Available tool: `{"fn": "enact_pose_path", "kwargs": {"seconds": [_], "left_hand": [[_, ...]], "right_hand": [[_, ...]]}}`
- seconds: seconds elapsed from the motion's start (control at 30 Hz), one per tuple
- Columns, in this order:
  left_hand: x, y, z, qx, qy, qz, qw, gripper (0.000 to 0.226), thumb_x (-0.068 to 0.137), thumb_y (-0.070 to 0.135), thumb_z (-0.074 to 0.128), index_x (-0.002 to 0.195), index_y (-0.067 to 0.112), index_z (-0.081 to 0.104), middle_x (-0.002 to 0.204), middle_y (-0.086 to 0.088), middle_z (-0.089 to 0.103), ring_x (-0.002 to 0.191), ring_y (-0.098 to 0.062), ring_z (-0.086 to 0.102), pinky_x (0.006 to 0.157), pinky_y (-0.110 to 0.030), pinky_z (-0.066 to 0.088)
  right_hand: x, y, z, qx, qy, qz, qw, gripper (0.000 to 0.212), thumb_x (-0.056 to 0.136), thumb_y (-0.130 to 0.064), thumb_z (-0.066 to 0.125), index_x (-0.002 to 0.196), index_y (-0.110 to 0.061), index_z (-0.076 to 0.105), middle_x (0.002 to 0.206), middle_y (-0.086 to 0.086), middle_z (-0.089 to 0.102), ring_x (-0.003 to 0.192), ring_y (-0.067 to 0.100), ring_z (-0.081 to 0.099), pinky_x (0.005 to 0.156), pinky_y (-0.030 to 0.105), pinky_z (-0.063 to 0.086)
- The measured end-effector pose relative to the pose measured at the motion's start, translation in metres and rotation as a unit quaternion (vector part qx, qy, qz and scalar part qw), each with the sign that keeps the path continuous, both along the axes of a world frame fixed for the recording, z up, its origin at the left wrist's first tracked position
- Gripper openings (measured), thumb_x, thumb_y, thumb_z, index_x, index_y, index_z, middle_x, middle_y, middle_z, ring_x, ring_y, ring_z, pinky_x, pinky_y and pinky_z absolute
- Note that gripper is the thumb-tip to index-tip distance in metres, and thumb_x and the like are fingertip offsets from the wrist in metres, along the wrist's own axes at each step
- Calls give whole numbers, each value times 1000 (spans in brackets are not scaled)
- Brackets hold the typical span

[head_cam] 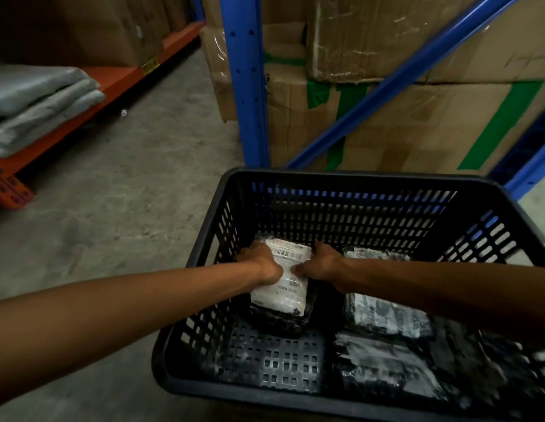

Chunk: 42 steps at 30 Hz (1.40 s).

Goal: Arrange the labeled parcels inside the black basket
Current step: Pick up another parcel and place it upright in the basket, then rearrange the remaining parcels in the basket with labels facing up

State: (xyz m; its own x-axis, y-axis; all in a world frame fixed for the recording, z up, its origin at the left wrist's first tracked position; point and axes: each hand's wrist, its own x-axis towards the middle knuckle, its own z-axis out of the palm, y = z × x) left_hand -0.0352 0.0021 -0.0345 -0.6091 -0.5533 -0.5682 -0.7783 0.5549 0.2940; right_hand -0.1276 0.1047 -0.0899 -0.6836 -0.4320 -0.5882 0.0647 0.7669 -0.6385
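Forearms: both reach into the basket (204, 248).
Hands: left hand (260, 260) and right hand (321, 263) grip one parcel (283, 284) by its sides.
Parcel: far-left corner, label up — long axis runs away from the camera.
Progress: other parcels (387, 318) lie right; near-left floor bare — likely midway.

Basket (350, 403) floor bare front-left; parcels (387, 318) fill the right side

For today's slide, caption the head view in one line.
Both hands press a labeled parcel into the black basket, other parcels alongside.
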Motion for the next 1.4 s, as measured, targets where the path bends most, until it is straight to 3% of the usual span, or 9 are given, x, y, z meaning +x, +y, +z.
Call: {"fn": "enact_pose_path", "kwargs": {"seconds": [0.13, 0.27, 0.43, 0.6, 0.9, 1.0, 1.13, 1.23, 1.4], "left_hand": [[-4, 18, 2, -50, 28, -78, 995, 86, 91, 34, 57, 157, 2, 12, 165, -18, 12, 153, -35, 13, 122, -40, 24], [-7, 54, -5, -80, 88, -307, 944, 91, 92, 33, 54, 159, 6, -1, 167, -13, -16, 155, -28, -14, 127, -38, 6], [-13, 101, -32, -119, 79, -513, 846, 95, 91, 25, 49, 156, 7, -18, 164, -10, -27, 152, -24, -26, 124, -34, -8], [-21, 110, -56, -236, 37, -549, 801, 98, 92, 16, 52, 152, -1, -23, 161, -18, -30, 150, -32, -26, 124, -42, -6], [-44, 88, -51, -169, 104, -576, 793, 103, 88, 40, 60, 158, 4, -7, 167, -14, -10, 155, -27, -5, 124, -33, 2], [-55, 76, -10, -82, 189, -490, 847, 78, 76, 47, 66, 145, 20, 41, 143, -6, 55, 128, -22, 57, 105, -39, 50], [-66, 55, 59, 144, 296, -222, 918, 57, 50, 53, 77, 101, 30, 69, 97, 9, 76, 92, -7, 71, 86, -36, 57], [-60, 47, 88, 271, 314, -57, 908, 68, 58, 68, 76, 110, 25, 76, 107, 8, 79, 103, -12, 73, 101, -39, 51], [-26, 48, 67, 321, 204, 126, 916, 61, 85, 52, 65, 127, 9, 64, 125, -12, 72, 112, -28, 69, 103, -44, 51]], "right_hand": [[-10, 29, 45, 95, 192, 168, 962, 85, 88, -28, 66, 157, -4, 22, 149, 18, 50, 134, 34, 51, 104, 31, 45], [-18, 100, 80, 111, 372, 231, 892, 68, 90, -20, 56, 152, -5, 32, 143, 20, 55, 124, 34, 59, 91, 32, 50], [-6, 187, 56, 252, 310, 363, 842, 89, 88, -29, 57, 159, -4, 7, 167, 16, 12, 152, 29, 25, 118, 36, 33], [3, 198, 17, 343, 340, 425, 766, 86, 98, -26, 41, 152, 10, -15, 162, 33, -16, 153, 43, -9, 126, 47, 0], [-5, 188, 12, 319, 387, 389, 773, 76, 96, -12, 44, 154, 12, 0, 161, 36, 10, 150, 47, 21, 121, 48, 29], [-30, 198, 57, 143, 344, 303, 877, 58, 88, -27, 65, 141, -13, 45, 112, 5, 66, 99, 22, 67, 79, 27, 53], [-55, 209, 119, -132, 240, 111, 955, 48, 75, -46, 80, 116, -25, 65, 103, -11, 76, 91, 2, 72, 76, 15, 56], [-50, 192, 130, -307, 56, -129, 941, 53, 74, -56, 75, 114, -20, 71, 105, -3, 80, 84, 7, 77, 59, 18, 58], [-7, 146, 102, -257, -177, -206, 927, 40, 82, -35, 75, 114, -10, 75, 96, 10, 82, 90, 30, 78, 83, 46, 62]]}}
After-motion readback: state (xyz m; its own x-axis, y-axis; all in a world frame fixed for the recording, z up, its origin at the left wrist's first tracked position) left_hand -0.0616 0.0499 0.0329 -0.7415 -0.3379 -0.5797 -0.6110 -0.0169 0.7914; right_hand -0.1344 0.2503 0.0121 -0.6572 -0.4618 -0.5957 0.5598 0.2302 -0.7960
